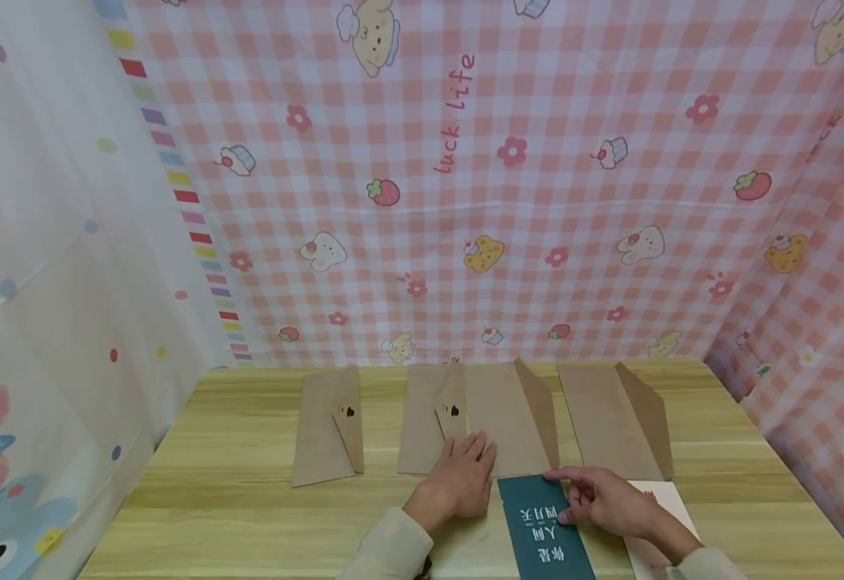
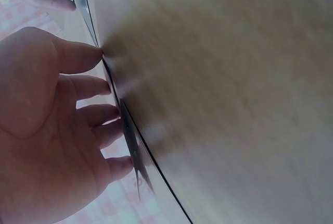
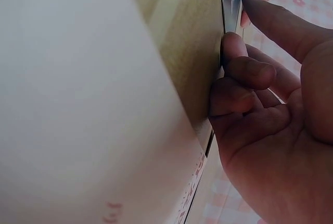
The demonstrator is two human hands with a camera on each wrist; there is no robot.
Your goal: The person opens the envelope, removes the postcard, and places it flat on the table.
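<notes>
While the right hand [image 1: 599, 499] rests its forefinger and thumb on the teal card [image 1: 538, 524], at the far right corner and right side, its other fingers are curled in; whether it truly pinches the card or only presses it, I cannot tell. Just beside it, the left hand [image 1: 458, 479] holds nothing, its fingers spread and laid down where the second envelope [image 1: 422, 427] and the third envelope [image 1: 502, 411] meet. The teal card lies on the desk [image 1: 212, 483], right of the middle, its far end meeting or nearly meeting the third envelope's near side and its near end running out of the picture. Partly under the right forearm, nearer the desk's right edge, lies a pale card [image 1: 664, 515] with red print. All four envelopes stand in a row toward the desk's far edge. Judging by the flaps, the work looks about half done: the first envelope [image 1: 320, 431], nearest the desk's left edge, and the second have flaps folded over, each with a dark mark, though what they contain is hidden. The third and the fourth envelope [image 1: 599, 419] have flaps spread out to the right, so these two seem left to fill and close, with both visible cards not yet inside.
</notes>
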